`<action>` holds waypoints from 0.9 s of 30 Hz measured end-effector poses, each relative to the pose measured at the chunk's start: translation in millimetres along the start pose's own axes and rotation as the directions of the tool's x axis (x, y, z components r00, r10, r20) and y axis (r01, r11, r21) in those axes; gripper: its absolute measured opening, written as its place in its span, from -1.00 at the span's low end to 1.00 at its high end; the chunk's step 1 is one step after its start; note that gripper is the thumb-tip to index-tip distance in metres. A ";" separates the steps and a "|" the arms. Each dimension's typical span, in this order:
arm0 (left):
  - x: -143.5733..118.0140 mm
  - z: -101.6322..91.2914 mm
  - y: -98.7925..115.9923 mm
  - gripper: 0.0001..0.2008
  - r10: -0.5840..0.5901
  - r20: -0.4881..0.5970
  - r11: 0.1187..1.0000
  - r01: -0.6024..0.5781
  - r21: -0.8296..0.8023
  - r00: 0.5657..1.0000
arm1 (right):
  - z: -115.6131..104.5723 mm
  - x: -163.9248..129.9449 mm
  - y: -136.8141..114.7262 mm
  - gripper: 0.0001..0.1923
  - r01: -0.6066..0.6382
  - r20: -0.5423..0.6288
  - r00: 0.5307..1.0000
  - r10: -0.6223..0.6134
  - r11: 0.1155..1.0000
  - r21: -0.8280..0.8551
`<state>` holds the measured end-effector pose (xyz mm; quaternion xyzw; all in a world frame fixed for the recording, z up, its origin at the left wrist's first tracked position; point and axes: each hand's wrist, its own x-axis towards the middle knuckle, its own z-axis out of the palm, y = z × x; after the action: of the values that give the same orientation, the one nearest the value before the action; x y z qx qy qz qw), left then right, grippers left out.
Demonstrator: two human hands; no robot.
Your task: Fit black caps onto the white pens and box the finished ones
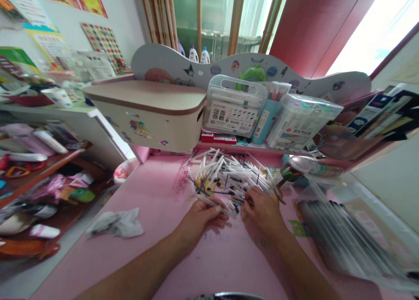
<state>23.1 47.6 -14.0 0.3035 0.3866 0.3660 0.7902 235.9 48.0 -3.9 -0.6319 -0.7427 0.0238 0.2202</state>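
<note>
My left hand is closed around a thin white pen tube, with the thumb pressed along it. Close by on the right, my right hand has its fingers pinched together at the near edge of the pile; what they hold, if anything, is hidden. Ahead of both hands lies a loose heap of white and black pen parts on the pink desk. To the right, a clear plastic box contains several slim pens with dark ends, blurred.
A lidded beige bin, marker cases and a blue pencil box line the shelf behind. A crumpled plastic bag lies on the left. A jar stands right of the heap. A metal rim shows at the bottom.
</note>
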 end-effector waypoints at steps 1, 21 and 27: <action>0.0 0.0 1.3 -0.66 0.003 -0.011 1.000 -0.003 -0.020 1.000 | -2.1 0.3 2.4 -0.90 -0.016 -0.022 1.000 0.018 0.997 0.077; 3.3 5.0 16.9 -0.84 -0.128 -0.167 0.892 0.040 -0.451 0.978 | -17.9 -9.9 -25.0 -0.93 0.000 -0.044 0.970 0.241 0.179 0.984; 5.5 3.4 16.6 -0.84 -0.124 -0.160 0.866 0.028 -0.499 0.979 | -14.2 -9.2 -26.6 -0.88 -0.026 -0.033 0.973 0.229 0.248 0.968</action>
<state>22.6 60.4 -1.7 0.0405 0.3640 0.4478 0.8156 217.2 30.5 14.6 -0.4247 -0.4993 0.4351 0.6172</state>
